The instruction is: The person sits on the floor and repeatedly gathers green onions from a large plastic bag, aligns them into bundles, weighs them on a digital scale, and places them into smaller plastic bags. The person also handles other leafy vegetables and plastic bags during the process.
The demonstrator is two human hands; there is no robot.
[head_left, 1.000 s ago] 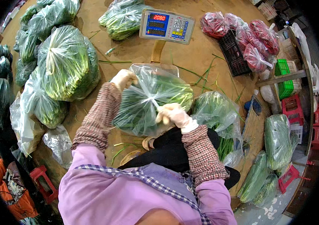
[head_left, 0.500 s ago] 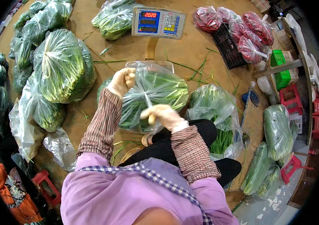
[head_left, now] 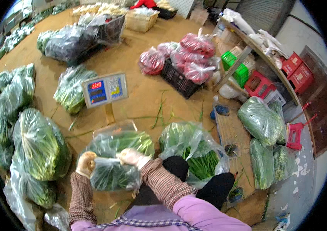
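Note:
A clear plastic bag of long green leafy vegetables [head_left: 123,179] lies before me on the plate [head_left: 132,126] of a digital scale. Both my hands wear pale gloves and are closed over the bag's middle. My left hand [head_left: 86,163] is a fist at its left side; my right hand [head_left: 132,158] pinches near its centre. A thin pale strip [head_left: 107,158] runs taut between them; whether it is a tie or gathered plastic is hard to tell. Right of it, close to my knees, stands an open bag of green stalks [head_left: 198,158].
The scale's lit display [head_left: 105,90] rises behind the bag. Filled vegetable bags [head_left: 38,144] crowd the left; others [head_left: 261,121] lie at right. Red-filled bags [head_left: 196,57] sit on and around a black crate [head_left: 177,79]. A wooden shelf [head_left: 256,50] and red stools [head_left: 259,84] stand far right.
My view has swung up and to the right, bringing in more of the far floor. My left hand has come down from above the bag, and both hands are now level across it.

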